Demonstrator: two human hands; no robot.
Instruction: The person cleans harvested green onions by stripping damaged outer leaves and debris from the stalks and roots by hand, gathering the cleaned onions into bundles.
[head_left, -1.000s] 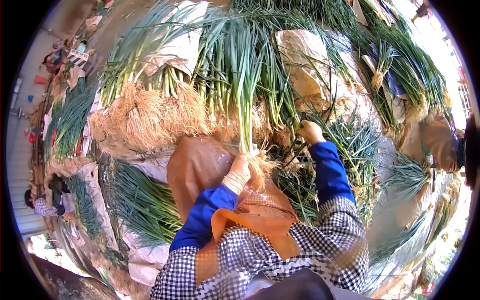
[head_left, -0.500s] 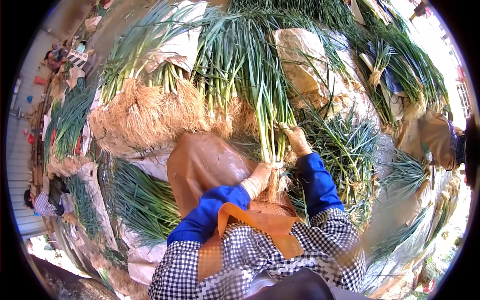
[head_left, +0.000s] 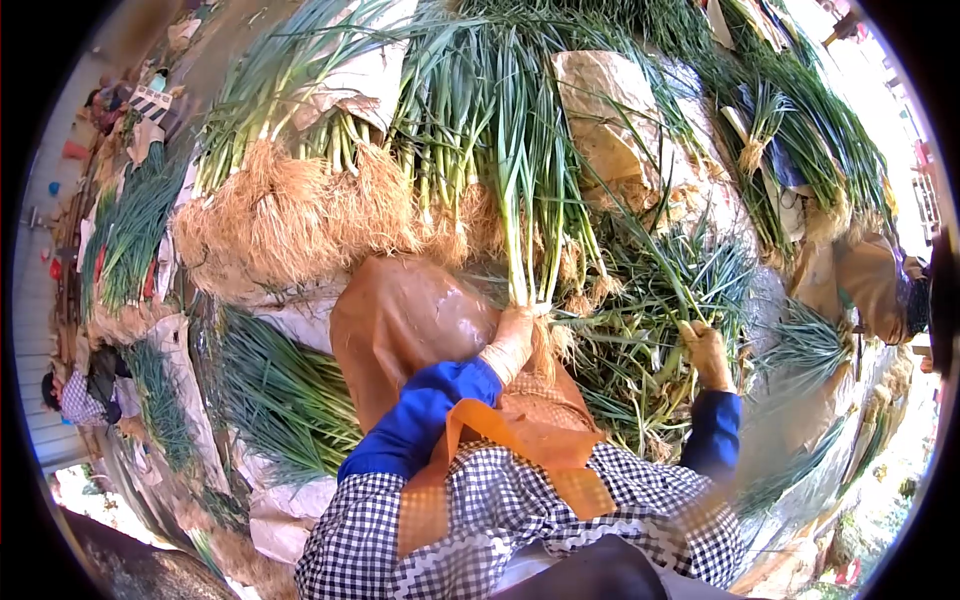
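Note:
My left hand (head_left: pixel 512 340) is wrapped round the base of a bunch of green onions (head_left: pixel 520 230), with the pale roots hanging below my fingers and the long leaves pointing away from me. My right hand (head_left: pixel 706 352) is pinched at the edge of a heap of loose green leaves (head_left: pixel 660 300); its fingertips touch a leaf stalk there. Beyond my left hand lies a row of onions with thick tan roots (head_left: pixel 290 220). A few onions with small roots (head_left: pixel 598 288) lie between my two hands.
A brown apron (head_left: pixel 400 310) covers my knee. More green onions (head_left: pixel 280 390) lie at the left. Brown paper sacks (head_left: pixel 605 120) are under and among the far onions. A person (head_left: pixel 85 395) is at the far left, another person's brown-covered knee (head_left: pixel 872 285) at the right.
My right hand has moved away from the bunch, right and towards me, over to the leaf heap. My left hand keeps its hold on the bunch, almost unmoved since half a second ago.

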